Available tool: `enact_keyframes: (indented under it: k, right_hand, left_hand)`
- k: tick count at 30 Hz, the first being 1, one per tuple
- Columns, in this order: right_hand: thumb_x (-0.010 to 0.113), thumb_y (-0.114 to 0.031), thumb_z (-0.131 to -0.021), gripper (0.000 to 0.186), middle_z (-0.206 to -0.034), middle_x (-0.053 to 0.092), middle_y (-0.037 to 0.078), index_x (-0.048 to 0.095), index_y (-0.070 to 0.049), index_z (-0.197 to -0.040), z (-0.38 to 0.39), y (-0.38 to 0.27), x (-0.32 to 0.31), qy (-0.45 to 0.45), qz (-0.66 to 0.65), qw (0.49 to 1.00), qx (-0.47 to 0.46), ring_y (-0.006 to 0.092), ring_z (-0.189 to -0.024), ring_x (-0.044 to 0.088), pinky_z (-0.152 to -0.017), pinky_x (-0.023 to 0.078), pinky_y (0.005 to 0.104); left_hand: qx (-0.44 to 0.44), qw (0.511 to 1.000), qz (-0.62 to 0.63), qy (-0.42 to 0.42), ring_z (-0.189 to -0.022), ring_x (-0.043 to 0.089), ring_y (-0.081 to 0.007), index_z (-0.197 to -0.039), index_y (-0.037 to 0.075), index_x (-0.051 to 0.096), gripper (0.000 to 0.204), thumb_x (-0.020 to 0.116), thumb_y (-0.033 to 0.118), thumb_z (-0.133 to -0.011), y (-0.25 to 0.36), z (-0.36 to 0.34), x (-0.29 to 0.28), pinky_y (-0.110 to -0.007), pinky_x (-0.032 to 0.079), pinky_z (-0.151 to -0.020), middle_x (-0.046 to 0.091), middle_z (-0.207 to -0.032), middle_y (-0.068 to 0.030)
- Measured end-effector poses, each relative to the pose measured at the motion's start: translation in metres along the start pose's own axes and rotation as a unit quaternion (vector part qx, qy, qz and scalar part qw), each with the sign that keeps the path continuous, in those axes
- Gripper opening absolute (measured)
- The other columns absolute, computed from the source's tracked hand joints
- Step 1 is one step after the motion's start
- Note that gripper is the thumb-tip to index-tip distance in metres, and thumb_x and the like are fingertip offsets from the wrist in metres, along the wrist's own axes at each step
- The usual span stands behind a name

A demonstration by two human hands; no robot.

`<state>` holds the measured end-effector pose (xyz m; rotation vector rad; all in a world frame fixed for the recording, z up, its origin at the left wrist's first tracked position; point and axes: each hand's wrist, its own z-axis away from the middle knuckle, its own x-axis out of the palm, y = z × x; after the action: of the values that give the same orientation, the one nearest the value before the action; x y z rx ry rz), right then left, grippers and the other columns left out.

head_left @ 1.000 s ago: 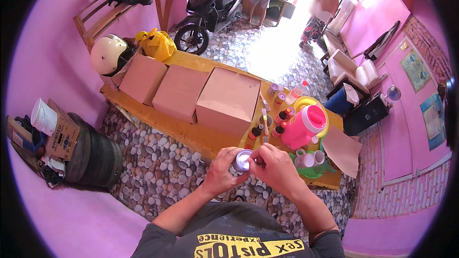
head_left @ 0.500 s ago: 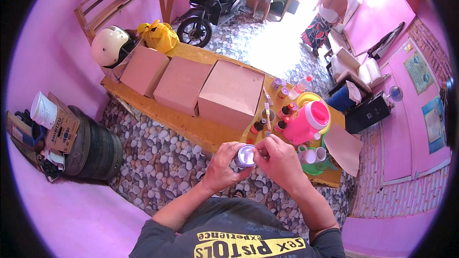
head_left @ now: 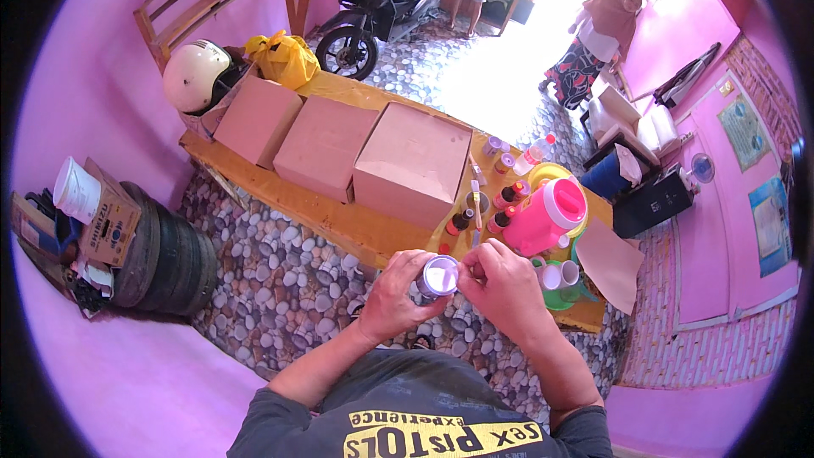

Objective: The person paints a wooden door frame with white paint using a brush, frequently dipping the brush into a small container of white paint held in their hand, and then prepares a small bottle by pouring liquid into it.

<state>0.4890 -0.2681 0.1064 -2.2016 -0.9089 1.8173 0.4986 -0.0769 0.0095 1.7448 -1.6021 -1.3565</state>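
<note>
My left hand (head_left: 393, 295) is wrapped round a small, round container (head_left: 440, 275) with a pale lilac-white top, held upright in front of my chest. Beside its right rim, my right hand (head_left: 502, 278) has thumb and fingers pinched together. Whatever that pinch holds, if anything, is too small to make out. Just beyond my hands on the wooden table (head_left: 331, 222) stand dark bottles with red labels (head_left: 460, 220), a pink jug (head_left: 551, 216), and white cups (head_left: 551, 276) on a green tray (head_left: 560, 298).
Three brown cardboard boxes (head_left: 413, 161) line the table, with a white helmet (head_left: 193, 76) and yellow bag (head_left: 288, 59) at its far left end. A motorcycle (head_left: 373, 13) stands behind. At left are stacked tires (head_left: 165, 259). A person (head_left: 598, 34) is at the far right.
My right hand has shifted slightly right, off the container's rim, and more of the pale top shows. The person at the far right has moved right and leans over.
</note>
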Motion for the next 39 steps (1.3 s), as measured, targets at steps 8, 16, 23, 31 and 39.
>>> enact_keyframes:
  k: [8, 16, 23, 31, 39]
  right_hand:
    - [0.077, -0.010, -0.087, 0.015, -0.080, 0.064, 0.011, 0.065, -0.002, -0.091, -0.002, -0.008, 0.004, -0.015, -0.031, 0.999, -0.018, 0.0255, -0.068, 0.068, -0.063, 0.056, 0.0369]
    - [0.073, -0.016, -0.089, 0.017, -0.085, 0.064, 0.011, 0.061, -0.003, -0.091, 0.005, -0.006, -0.003, -0.041, -0.027, 0.999, 0.014, 0.0301, -0.072, 0.069, -0.065, 0.056, 0.0431]
    - [0.073, -0.016, -0.090, 0.016, -0.083, 0.065, 0.011, 0.062, -0.004, -0.091, -0.004, -0.005, 0.004, 0.002, -0.007, 1.000, 0.003, 0.0285, -0.073, 0.070, -0.065, 0.056, 0.0425]
    - [0.075, -0.013, -0.088, 0.016, -0.082, 0.064, 0.011, 0.063, -0.003, -0.089, 0.001, -0.009, 0.000, -0.038, -0.059, 0.997, 0.012, 0.0270, -0.068, 0.068, -0.062, 0.056, 0.0390]
    - [0.075, -0.015, -0.089, 0.017, -0.083, 0.065, 0.012, 0.062, -0.003, -0.090, 0.002, -0.005, -0.006, -0.015, 0.004, 0.999, 0.038, 0.0285, -0.072, 0.070, -0.065, 0.057, 0.0406]
  left_hand:
    - [0.015, 1.000, -0.007, 0.007, -0.114, 0.063, -0.0337, -0.128, 0.003, 0.062, 0.063, 0.089, 0.021, -0.074, -0.001, 0.000, -0.001, -0.043, 0.052, -0.100, 0.064, -0.121, -0.0157]
    - [-0.005, 1.000, 0.000, 0.007, -0.114, 0.063, -0.0341, -0.127, 0.002, 0.062, 0.062, 0.089, 0.020, -0.074, -0.002, 0.002, -0.002, -0.043, 0.053, -0.099, 0.065, -0.121, -0.0156]
    - [0.009, 1.000, 0.010, 0.016, -0.114, 0.063, -0.0339, -0.127, 0.002, 0.062, 0.062, 0.089, 0.020, -0.074, 0.000, 0.000, -0.001, -0.043, 0.053, -0.099, 0.065, -0.121, -0.0153]
    - [0.014, 1.000, -0.009, 0.019, -0.113, 0.063, -0.0334, -0.127, 0.003, 0.063, 0.062, 0.089, 0.021, -0.074, -0.002, 0.000, -0.001, -0.042, 0.053, -0.099, 0.065, -0.120, -0.0146]
    - [0.002, 1.000, -0.007, 0.014, -0.115, 0.063, -0.0327, -0.128, 0.003, 0.062, 0.066, 0.091, 0.019, -0.072, -0.001, -0.001, -0.001, -0.041, 0.053, -0.099, 0.063, -0.123, -0.0150]
